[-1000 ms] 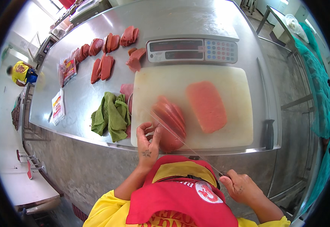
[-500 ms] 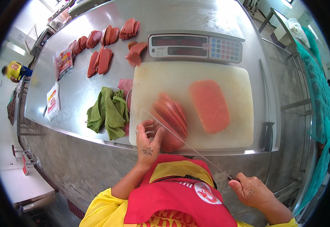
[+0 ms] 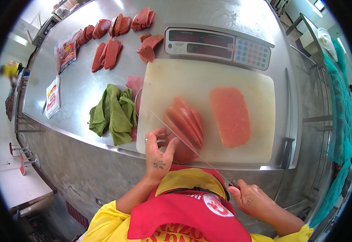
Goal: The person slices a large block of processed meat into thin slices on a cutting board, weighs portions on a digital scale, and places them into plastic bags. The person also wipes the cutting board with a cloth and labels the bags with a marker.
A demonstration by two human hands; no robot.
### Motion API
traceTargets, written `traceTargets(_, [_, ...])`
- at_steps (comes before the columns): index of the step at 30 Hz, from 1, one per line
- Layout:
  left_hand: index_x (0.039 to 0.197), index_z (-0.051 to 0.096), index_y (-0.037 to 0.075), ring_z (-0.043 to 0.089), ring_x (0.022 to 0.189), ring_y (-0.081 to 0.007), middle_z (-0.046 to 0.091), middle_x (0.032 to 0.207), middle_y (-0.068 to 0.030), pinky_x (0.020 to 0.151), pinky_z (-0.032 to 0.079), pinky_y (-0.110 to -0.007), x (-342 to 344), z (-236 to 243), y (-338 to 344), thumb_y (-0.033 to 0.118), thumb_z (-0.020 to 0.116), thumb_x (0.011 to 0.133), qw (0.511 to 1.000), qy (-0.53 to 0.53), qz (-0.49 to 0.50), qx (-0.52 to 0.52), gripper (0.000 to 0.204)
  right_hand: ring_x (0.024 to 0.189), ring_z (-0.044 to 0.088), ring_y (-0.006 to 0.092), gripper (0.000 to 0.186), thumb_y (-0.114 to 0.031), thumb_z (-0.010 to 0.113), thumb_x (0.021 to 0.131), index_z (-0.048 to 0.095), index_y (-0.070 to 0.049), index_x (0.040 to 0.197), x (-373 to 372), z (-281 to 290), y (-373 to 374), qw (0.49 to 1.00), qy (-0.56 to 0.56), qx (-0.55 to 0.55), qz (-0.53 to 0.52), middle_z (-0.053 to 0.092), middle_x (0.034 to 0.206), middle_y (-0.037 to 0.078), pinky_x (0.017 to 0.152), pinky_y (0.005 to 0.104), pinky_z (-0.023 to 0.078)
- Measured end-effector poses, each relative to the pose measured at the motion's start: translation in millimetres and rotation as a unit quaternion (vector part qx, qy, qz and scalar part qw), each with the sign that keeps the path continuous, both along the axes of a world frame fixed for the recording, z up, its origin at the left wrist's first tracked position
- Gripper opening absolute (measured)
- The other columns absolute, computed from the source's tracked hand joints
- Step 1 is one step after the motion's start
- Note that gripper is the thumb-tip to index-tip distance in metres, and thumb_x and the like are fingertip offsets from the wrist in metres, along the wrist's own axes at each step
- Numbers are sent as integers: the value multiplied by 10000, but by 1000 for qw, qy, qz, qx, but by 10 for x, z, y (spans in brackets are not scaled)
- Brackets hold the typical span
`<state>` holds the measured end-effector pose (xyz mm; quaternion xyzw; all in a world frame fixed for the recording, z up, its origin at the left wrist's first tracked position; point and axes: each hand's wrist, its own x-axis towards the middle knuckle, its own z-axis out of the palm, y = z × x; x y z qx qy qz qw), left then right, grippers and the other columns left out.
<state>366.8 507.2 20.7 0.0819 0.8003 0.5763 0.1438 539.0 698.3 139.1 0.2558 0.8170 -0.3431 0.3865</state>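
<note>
Head view: the left hand (image 3: 158, 150) rests with fingers spread and pressed on the near end of a block of red fish (image 3: 182, 128), already cut into a fan of slices, lying on the white cutting board (image 3: 172, 80) toward its seven o'clock corner. The right hand (image 3: 251, 200), low at five o'clock and off the board's near edge, is clenched around the handle of a long thin knife (image 3: 184, 141), whose blade runs up toward eleven o'clock across the sliced block; whether the edge is in the flesh is hard to tell. A second, uncut pink slab (image 3: 230, 116) lies at three o'clock of the block, apart from it. A green cloth (image 3: 112, 113) sits on the steel worktop (image 3: 75, 86) at nine o'clock of the board, a scale (image 3: 218, 44) at twelve, and more red fish pieces (image 3: 111, 50) toward eleven.
</note>
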Motion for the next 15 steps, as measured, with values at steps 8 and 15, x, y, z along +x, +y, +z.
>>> traceTargets(8, [1140,497,-6,541,944,-214,511,1082,-111,794,458,-334,29,-34,-11,213,726,822,1000,9,7,-2,449,685,580,515,484,-453,416,966,501,23,953,41,-721,-127,992,124,2,5,601,674,295,635,571,472])
traceTargets(15, [1140,504,-17,541,950,-194,506,1095,-100,795,463,-318,26,-56,-33,250,714,837,999,-28,27,31,455,883,589,478,509,-497,397,968,580,-26,1029,-5,-904,147,979,76,-169,-82,637,834,268,780,500,465])
